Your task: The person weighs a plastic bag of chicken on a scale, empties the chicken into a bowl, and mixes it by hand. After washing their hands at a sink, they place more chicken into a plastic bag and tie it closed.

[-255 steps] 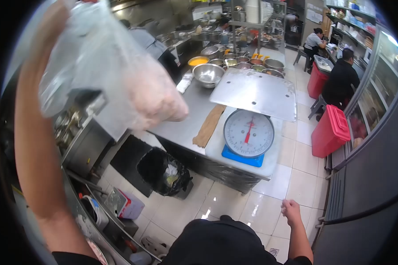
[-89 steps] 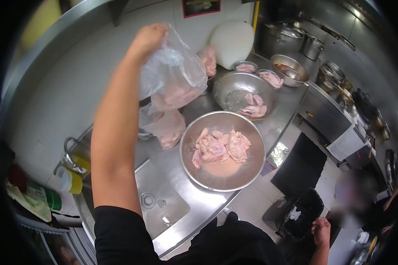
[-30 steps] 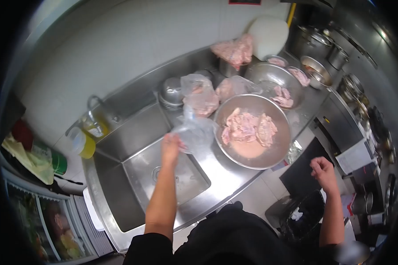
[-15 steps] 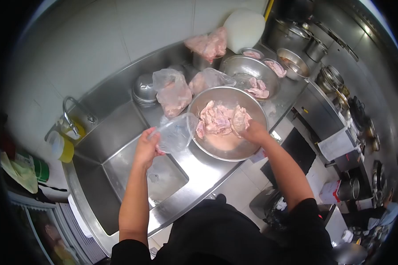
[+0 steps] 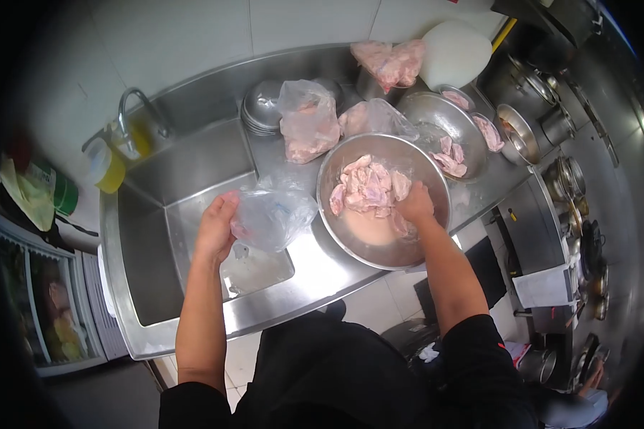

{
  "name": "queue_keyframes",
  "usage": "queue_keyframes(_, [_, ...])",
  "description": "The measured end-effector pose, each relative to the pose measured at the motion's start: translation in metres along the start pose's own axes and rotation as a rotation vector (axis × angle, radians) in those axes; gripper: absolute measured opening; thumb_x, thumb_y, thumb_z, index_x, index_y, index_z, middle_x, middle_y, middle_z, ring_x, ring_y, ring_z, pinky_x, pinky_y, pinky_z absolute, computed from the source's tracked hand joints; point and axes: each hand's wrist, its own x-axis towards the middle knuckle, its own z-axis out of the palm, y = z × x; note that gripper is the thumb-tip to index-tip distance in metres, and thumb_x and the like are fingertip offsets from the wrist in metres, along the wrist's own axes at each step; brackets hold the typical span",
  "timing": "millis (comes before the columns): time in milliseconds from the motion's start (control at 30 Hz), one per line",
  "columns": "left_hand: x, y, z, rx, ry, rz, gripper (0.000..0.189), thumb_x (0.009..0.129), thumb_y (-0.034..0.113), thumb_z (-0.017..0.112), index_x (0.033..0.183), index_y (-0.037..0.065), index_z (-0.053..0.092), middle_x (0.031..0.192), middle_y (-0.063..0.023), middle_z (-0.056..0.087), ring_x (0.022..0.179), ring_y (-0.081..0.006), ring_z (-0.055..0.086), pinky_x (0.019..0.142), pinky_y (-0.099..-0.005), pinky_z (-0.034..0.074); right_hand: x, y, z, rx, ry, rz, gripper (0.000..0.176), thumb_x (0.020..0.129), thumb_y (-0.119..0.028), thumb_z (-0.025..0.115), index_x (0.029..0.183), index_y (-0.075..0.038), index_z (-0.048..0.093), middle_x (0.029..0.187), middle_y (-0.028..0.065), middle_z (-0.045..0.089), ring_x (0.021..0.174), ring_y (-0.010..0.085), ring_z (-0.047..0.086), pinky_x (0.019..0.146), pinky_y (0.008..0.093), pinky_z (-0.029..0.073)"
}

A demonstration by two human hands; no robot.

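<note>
My left hand (image 5: 219,220) is closed on the edge of a clear plastic bag (image 5: 273,217), which hangs over the sink side of the counter and looks nearly empty. Inside a large steel bowl (image 5: 327,209), my right hand (image 5: 416,204) has its fingers curled round a piece of raw chicken (image 5: 402,186). The fingertips are partly hidden. More raw chicken pieces (image 5: 367,187) lie heaped beside that hand, with cloudy pinkish liquid below them.
Behind the bowl stand filled bags of meat (image 5: 308,129) and a second steel bowl (image 5: 436,106) with chicken pieces. Stacked metal bowls (image 5: 260,114) sit by the sink (image 5: 204,166). A tap (image 5: 125,107) and yellow container (image 5: 109,171) are at the left.
The camera view has turned, shifting the counter. My left hand still holds the bag, now more crumpled and away from the bowl's rim. My right hand stays low in the bowl at its right side.
</note>
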Motion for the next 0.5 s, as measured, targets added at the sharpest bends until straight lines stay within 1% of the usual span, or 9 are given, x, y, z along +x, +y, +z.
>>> queue_keyframes(33, [0.000,-0.001,0.000,0.001,-0.004,0.000,0.029,0.097,0.026,0.055,0.119,0.006,0.054,0.098,-0.0044,0.063,0.081,-0.0137,0.062,0.061,-0.0299,0.055,0.007,0.007,0.001,0.001,0.017,-0.018,0.065,0.075,-0.031,0.072,0.127,0.000,0.048,0.126,0.0234,0.054,0.115,0.0386,0.055,0.095,0.0443,0.048])
queue_keyframes(133, [-0.001,0.000,0.006,-0.008,-0.018,0.019,0.030,0.097,0.027,0.056,0.118,0.006,0.055,0.098,-0.0044,0.063,0.080,-0.0131,0.062,0.060,-0.0298,0.054,0.025,0.021,-0.013,0.052,-0.106,-0.103,0.050,0.077,-0.032,0.069,0.111,0.003,0.061,0.113,0.0267,0.062,0.107,0.0402,0.060,0.091,0.0455,0.049])
queue_keyframes(233, [0.003,-0.003,0.009,-0.017,-0.022,0.018,0.030,0.097,0.027,0.056,0.119,0.006,0.055,0.097,-0.0046,0.063,0.078,-0.0127,0.061,0.060,-0.0297,0.054,0.030,0.029,-0.013,0.000,-0.032,-0.168,0.043,0.079,-0.032,0.067,0.102,0.004,0.065,0.105,0.0279,0.065,0.102,0.0407,0.062,0.090,0.0465,0.050])
queue_keyframes(333, [0.002,-0.002,0.014,-0.008,-0.028,0.010,0.031,0.097,0.026,0.055,0.120,0.005,0.055,0.097,-0.0045,0.063,0.077,-0.0127,0.061,0.060,-0.0298,0.054,0.031,0.030,-0.010,-0.034,-0.035,-0.166,0.046,0.080,-0.032,0.066,0.107,0.005,0.064,0.107,0.0280,0.064,0.104,0.0410,0.061,0.090,0.0465,0.049])
queue_keyframes(433, [0.001,0.000,0.013,0.007,-0.029,0.006,0.030,0.098,0.025,0.054,0.121,0.005,0.055,0.099,-0.0043,0.063,0.079,-0.0132,0.061,0.061,-0.0300,0.055,0.030,0.034,-0.003,0.063,0.054,-0.153,0.046,0.081,-0.034,0.066,0.106,0.004,0.064,0.104,0.0293,0.064,0.103,0.0432,0.061,0.089,0.0474,0.049])
queue_keyframes(500, [0.002,0.002,0.012,0.008,-0.028,0.007,0.031,0.098,0.025,0.053,0.121,0.005,0.055,0.100,-0.0043,0.063,0.081,-0.0137,0.062,0.062,-0.0302,0.055,0.035,0.037,-0.004,0.027,0.164,-0.282,0.045,0.083,-0.036,0.064,0.104,0.004,0.065,0.097,0.0288,0.066,0.093,0.0412,0.065,0.081,0.0463,0.052])
